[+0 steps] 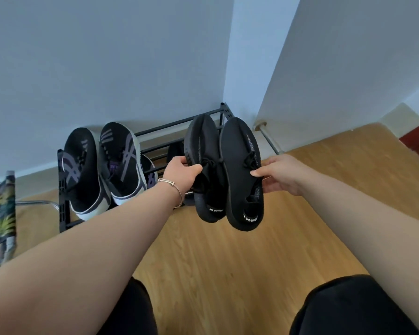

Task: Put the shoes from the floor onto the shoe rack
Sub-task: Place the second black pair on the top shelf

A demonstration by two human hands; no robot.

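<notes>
Your left hand (182, 174) and right hand (279, 175) each pinch a soft, light black knit sneaker (240, 165) mid-upper; support the sole.

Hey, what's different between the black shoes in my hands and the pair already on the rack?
The all-black pair is plain black, soles included; the striped pair has grey-purple stripes and white soles. The all-black pair is held in the air, one shoe in the left hand and one in the right hand; the striped pair rests on the shoe rack. Both are dark knit sneakers.
</notes>
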